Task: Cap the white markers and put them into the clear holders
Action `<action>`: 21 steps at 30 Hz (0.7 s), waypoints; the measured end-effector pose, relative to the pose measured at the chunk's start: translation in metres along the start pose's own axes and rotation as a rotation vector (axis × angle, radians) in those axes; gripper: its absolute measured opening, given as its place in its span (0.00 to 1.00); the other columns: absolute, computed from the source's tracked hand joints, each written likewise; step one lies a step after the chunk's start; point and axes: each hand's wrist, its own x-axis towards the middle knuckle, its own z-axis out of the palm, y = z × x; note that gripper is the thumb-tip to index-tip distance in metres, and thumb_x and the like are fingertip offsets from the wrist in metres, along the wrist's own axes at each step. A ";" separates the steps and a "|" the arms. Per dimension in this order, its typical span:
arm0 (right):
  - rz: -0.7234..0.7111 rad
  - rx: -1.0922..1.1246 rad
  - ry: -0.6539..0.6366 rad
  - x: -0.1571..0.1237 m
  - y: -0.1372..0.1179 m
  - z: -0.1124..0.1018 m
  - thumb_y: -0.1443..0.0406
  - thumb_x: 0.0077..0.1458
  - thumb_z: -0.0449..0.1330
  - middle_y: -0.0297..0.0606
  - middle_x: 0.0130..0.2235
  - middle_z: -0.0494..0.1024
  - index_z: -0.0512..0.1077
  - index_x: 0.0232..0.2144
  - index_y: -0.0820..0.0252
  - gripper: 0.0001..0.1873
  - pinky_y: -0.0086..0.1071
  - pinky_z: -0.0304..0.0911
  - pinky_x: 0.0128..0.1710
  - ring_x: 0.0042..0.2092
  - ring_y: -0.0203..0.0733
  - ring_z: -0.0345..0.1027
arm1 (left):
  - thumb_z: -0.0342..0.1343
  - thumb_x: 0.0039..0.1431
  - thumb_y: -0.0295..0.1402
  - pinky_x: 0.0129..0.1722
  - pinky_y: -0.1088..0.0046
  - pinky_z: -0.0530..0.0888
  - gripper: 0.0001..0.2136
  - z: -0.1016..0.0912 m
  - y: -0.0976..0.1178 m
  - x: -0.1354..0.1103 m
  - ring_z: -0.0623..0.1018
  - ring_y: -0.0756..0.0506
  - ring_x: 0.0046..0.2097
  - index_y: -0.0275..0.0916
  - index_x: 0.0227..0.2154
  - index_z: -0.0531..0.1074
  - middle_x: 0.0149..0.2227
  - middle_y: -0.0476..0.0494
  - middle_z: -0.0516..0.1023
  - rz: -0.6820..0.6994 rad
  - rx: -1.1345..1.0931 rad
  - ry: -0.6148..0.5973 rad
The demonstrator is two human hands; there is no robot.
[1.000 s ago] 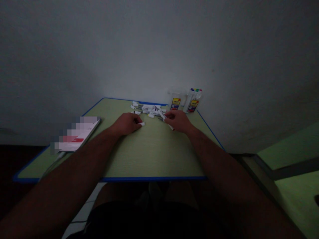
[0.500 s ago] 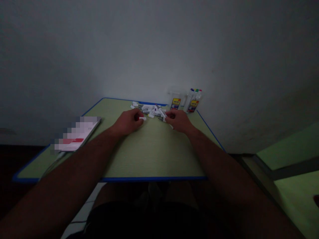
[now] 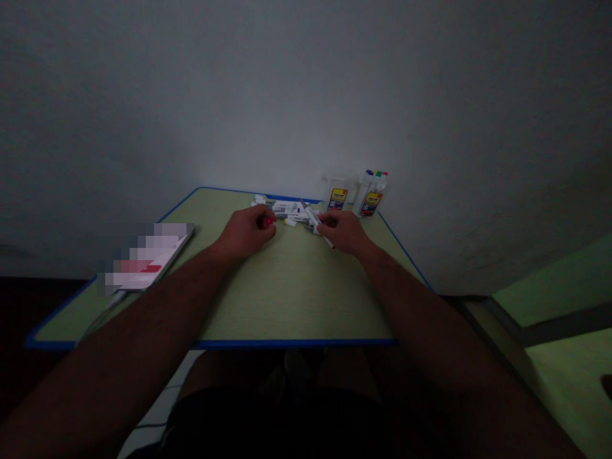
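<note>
A heap of white markers and loose caps (image 3: pixel 287 209) lies at the far side of a green table (image 3: pixel 287 287). My left hand (image 3: pixel 245 231) rests by the heap, its fingers pinched round a small piece with a red end (image 3: pixel 269 221). My right hand (image 3: pixel 343 231) is closed on a white marker (image 3: pixel 319 226) that points from the heap towards me.
Two clear packs of markers with yellow labels (image 3: pixel 337 193) (image 3: pixel 371 191) stand at the far right corner against the wall. A white booklet (image 3: pixel 143 258) lies on the left of the table. The table's blue edge (image 3: pixel 287 343) is close to my lap. Another green surface (image 3: pixel 564 344) is on the right.
My left hand slid forward to the heap. The white cap at its fingertips is gone from sight and a red-ended piece now shows there. The right hand lifted its marker slightly.
</note>
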 end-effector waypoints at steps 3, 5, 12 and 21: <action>0.138 0.174 -0.001 0.002 -0.002 0.000 0.68 0.49 0.65 0.38 0.32 0.81 0.80 0.34 0.63 0.08 0.30 0.66 0.33 0.30 0.36 0.71 | 0.59 0.52 0.34 0.36 0.69 0.69 0.09 -0.001 0.002 -0.001 0.73 0.47 0.31 0.38 0.35 0.75 0.31 0.46 0.78 0.002 -0.008 0.006; 0.258 0.353 -0.013 0.004 -0.002 0.000 0.68 0.49 0.64 0.37 0.31 0.81 0.78 0.32 0.62 0.05 0.28 0.64 0.28 0.28 0.35 0.69 | 0.58 0.52 0.34 0.36 0.69 0.69 0.08 -0.001 0.002 -0.001 0.73 0.47 0.31 0.38 0.35 0.75 0.30 0.47 0.77 0.009 -0.016 0.006; 0.407 0.728 -0.008 0.008 -0.001 0.001 0.71 0.48 0.62 0.36 0.27 0.78 0.73 0.26 0.61 0.02 0.26 0.63 0.26 0.27 0.35 0.70 | 0.59 0.52 0.37 0.35 0.69 0.70 0.09 0.001 -0.003 -0.001 0.73 0.47 0.32 0.39 0.35 0.75 0.30 0.48 0.78 0.008 -0.023 0.013; 0.437 0.700 -0.031 0.007 -0.004 0.001 0.72 0.51 0.62 0.36 0.27 0.78 0.74 0.29 0.62 0.03 0.25 0.61 0.22 0.24 0.33 0.68 | 0.59 0.53 0.36 0.36 0.68 0.70 0.08 0.001 -0.003 0.000 0.74 0.47 0.32 0.39 0.35 0.75 0.31 0.47 0.79 0.004 0.005 0.020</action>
